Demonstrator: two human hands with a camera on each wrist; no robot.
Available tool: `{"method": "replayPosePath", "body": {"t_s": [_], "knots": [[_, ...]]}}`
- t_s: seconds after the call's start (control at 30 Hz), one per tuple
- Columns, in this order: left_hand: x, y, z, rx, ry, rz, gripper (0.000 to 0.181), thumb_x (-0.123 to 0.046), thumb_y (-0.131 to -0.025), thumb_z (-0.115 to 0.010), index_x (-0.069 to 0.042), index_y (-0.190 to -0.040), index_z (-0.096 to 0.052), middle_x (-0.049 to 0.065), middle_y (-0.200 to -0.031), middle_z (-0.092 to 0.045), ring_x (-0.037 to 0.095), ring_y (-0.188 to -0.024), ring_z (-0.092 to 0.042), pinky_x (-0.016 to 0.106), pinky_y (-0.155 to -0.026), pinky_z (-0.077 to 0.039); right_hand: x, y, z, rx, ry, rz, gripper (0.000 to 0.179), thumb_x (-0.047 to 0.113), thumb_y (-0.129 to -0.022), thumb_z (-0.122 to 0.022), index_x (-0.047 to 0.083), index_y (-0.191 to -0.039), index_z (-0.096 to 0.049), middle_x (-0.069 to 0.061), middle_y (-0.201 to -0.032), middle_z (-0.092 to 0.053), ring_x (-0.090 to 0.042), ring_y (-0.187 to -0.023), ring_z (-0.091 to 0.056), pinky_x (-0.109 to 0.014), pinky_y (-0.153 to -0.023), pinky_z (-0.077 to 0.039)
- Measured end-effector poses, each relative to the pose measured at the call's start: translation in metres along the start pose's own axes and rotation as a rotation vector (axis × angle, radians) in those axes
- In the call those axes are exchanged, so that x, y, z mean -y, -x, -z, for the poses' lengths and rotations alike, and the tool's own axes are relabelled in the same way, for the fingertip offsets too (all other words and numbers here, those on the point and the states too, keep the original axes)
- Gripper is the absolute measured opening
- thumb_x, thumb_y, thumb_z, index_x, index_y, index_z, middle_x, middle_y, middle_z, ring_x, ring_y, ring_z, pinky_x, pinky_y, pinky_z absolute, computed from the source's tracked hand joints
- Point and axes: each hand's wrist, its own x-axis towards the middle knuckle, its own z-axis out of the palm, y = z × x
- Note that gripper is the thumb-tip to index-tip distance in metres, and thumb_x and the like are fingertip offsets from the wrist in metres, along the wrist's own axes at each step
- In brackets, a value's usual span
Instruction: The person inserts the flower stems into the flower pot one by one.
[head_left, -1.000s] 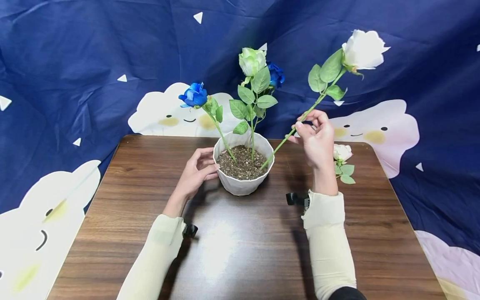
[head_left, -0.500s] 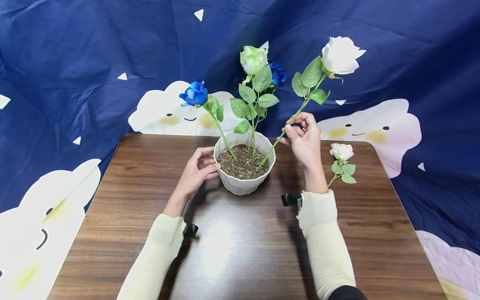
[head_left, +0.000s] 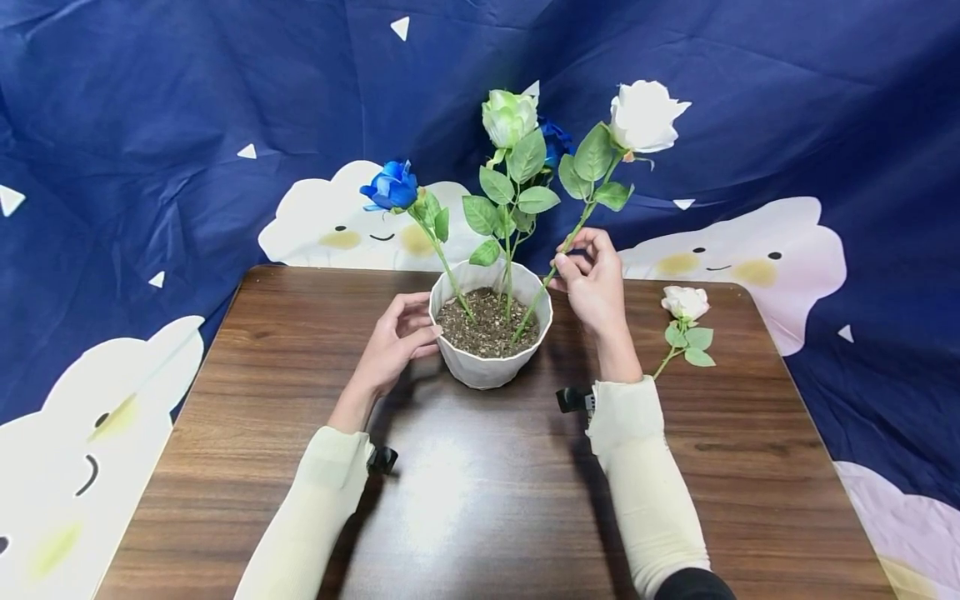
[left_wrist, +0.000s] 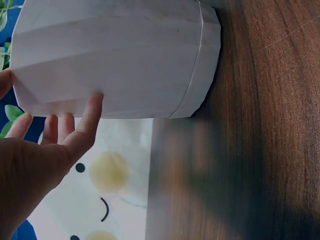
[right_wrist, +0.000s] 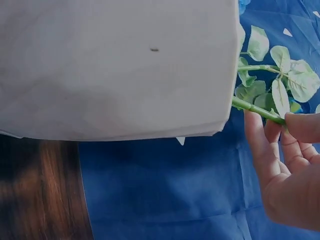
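A white faceted flowerpot [head_left: 487,372] filled with soil [head_left: 483,325] stands at the table's far side. My left hand [head_left: 386,348] rests its fingertips and thumb against the pot's left side, fingers loosely extended. My right hand [head_left: 596,287] pinches the green stem of a white rose [head_left: 647,117] between thumb and fingers. The rose leans right, with its stem's lower end in the soil near the right wall. Also in the pot are a blue rose [head_left: 392,186], a pale green rose [head_left: 510,118] and, partly hidden behind it, another blue rose [head_left: 555,142].
A white rose with a pinkish tint [head_left: 684,303] lies on the brown wooden table [head_left: 480,508], right of my right forearm, which partly hides its stem. Behind the table hangs a dark blue cloth [head_left: 300,92] with smiling clouds.
My right hand has moved left and slightly down, bringing the white rose closer to upright and its bloom nearer the pot. The rose on the table has come into fuller view. My left hand stays put.
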Motion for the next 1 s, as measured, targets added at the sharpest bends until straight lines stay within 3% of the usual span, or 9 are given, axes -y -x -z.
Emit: {"method": "replayPosePath", "body": {"t_s": [0.43,0.67,1.0], "knots": [[-0.001,0.001,0.000,-0.003,-0.002,0.000,0.058,0.007,-0.091,-0.062,0.003,-0.144,-0.040,0.031,-0.139,-0.041,0.040,-0.119,-0.052,0.049,-0.093,-0.059,-0.002,-0.001,-0.014,0.060,0.066,0.013,0.025,-0.018,-0.093,-0.054,0.004,-0.104,-0.050,-0.008,-0.099,-0.058,-0.010,-0.076,-0.062,-0.023,-0.058,-0.059],[0.000,0.001,-0.001,0.000,-0.008,-0.007,0.058,0.006,-0.092,-0.062,0.003,-0.145,-0.039,0.030,-0.138,-0.041,0.038,-0.119,-0.053,0.045,-0.092,-0.059,-0.004,-0.003,-0.020,0.093,0.123,0.013,0.023,-0.016,-0.093,-0.056,0.001,-0.106,-0.048,-0.005,-0.100,-0.057,-0.018,-0.079,-0.060,-0.024,-0.060,-0.060],[0.001,0.001,0.000,0.002,0.003,-0.012,0.057,0.006,-0.091,-0.063,0.002,-0.144,-0.041,0.032,-0.138,-0.041,0.042,-0.120,-0.052,0.047,-0.091,-0.060,-0.009,-0.005,-0.029,0.165,0.177,0.025,0.022,-0.015,-0.093,-0.058,-0.006,-0.111,-0.049,-0.011,-0.102,-0.058,-0.016,-0.080,-0.062,-0.030,-0.061,-0.063]]}}
